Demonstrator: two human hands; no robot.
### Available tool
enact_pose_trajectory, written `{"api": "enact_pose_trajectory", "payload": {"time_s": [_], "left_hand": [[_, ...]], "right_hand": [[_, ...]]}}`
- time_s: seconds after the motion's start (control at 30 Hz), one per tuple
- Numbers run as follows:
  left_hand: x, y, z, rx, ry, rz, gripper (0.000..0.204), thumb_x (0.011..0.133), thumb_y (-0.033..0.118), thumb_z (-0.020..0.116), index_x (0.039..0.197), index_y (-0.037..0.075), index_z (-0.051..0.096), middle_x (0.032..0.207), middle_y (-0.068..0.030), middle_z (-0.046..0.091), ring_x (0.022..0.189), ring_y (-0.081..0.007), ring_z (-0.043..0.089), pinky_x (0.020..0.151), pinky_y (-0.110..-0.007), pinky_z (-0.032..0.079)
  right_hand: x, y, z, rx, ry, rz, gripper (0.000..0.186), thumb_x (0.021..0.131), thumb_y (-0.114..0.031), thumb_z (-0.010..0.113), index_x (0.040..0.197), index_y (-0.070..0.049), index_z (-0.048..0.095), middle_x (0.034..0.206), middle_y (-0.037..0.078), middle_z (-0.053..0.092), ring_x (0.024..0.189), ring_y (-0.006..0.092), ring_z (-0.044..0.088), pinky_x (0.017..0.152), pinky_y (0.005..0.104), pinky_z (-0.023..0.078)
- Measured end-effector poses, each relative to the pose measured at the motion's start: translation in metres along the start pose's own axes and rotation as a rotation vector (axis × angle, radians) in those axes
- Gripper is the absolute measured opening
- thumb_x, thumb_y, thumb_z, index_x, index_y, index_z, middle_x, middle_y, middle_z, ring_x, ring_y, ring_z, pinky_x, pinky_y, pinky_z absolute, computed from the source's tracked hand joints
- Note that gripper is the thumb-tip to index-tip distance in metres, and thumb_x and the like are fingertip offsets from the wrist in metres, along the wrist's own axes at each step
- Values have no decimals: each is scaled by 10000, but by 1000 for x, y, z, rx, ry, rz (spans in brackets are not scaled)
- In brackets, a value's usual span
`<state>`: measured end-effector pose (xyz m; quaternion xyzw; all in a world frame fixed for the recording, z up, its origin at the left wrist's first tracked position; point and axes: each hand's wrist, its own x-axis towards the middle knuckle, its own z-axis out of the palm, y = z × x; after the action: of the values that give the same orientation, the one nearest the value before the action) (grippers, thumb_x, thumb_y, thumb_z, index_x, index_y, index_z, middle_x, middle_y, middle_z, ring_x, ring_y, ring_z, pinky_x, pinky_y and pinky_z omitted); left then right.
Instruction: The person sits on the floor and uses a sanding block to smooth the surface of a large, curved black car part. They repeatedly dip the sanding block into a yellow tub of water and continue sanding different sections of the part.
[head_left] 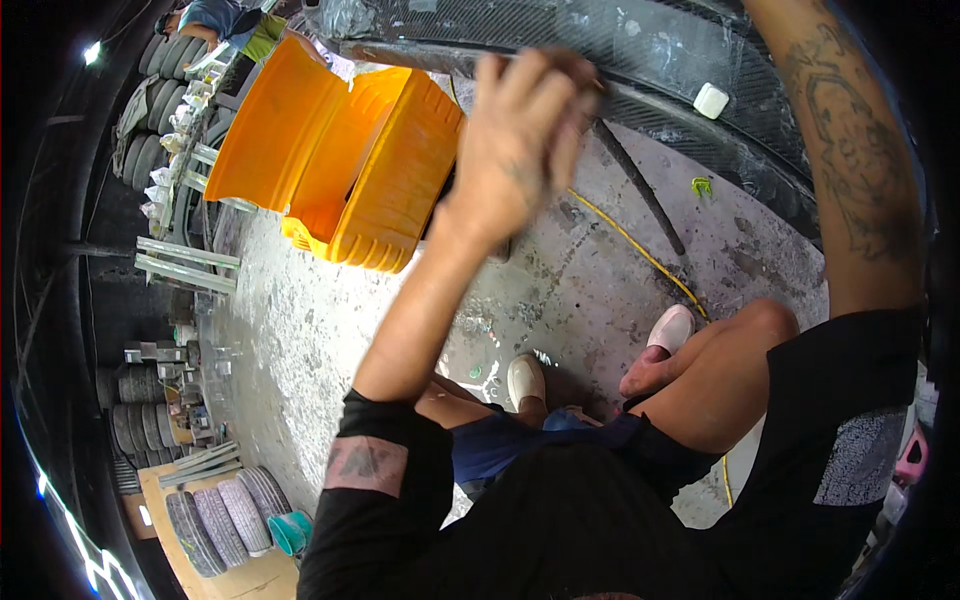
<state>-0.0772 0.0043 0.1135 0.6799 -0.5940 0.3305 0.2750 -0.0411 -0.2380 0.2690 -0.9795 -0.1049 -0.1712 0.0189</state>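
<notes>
My left hand point(525, 135) is raised in front of a dark panel and smeared by motion. Its fingers look curled, with something dark at their tips that I cannot make out. The panel point(650, 60) is black with a woven-looking texture and dusty patches; it spans the top of the head view. A small white rounded block point(711, 101) rests on it, right of my left hand. My right forearm point(850, 150), tattooed, reaches up along the right side, and its hand is out of the picture. Below the panel, a dark rod point(640, 188) slants toward the floor.
A large orange-yellow plastic body point(390, 170) stands left of my hand. A yellow cord point(640, 247) crosses the stained floor near my feet. Tyres point(230, 515) and a teal bucket point(290, 533) sit at lower left. Another person point(225, 25) is at upper left.
</notes>
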Motion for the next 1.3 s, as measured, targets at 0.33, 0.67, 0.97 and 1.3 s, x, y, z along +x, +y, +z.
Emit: {"api": "enact_pose_trajectory", "payload": {"time_s": [0.33,0.67,0.97,1.3], "left_hand": [[-41,19,-39,-66,-32,-164,125,861,-24,659,970,14,706,1124,-155,699,1031,-313,636,896,-407,489],[-223,-343,-121,403,-624,-946,354,926,318,709,891,-33,735,822,-268,713,767,-429,697,705,-501,531],[-322,-434,-86,231,-1222,-1059,316,872,332,734,959,34,791,862,-202,759,784,-293,729,726,-433,562],[-133,-229,-134,212,-353,-457,144,909,96,717,1018,2,718,943,-177,752,848,-315,723,775,-423,558]], "right_hand": [[15,0,5,-30,0,-27,930,747,-509,810,1506,-65,508,1368,261,628,1243,374,622,1059,402,487],[15,-12,1,0,-29,27,926,758,-488,798,1515,-51,491,1377,275,617,1234,376,624,1057,392,490],[-3,-37,-8,-17,-3,72,945,739,-462,796,1520,-32,481,1400,268,607,1227,365,628,1068,382,486],[9,-29,-1,-82,-70,76,891,720,-421,797,1500,-90,523,1362,272,632,1210,381,636,1049,414,496]]}}
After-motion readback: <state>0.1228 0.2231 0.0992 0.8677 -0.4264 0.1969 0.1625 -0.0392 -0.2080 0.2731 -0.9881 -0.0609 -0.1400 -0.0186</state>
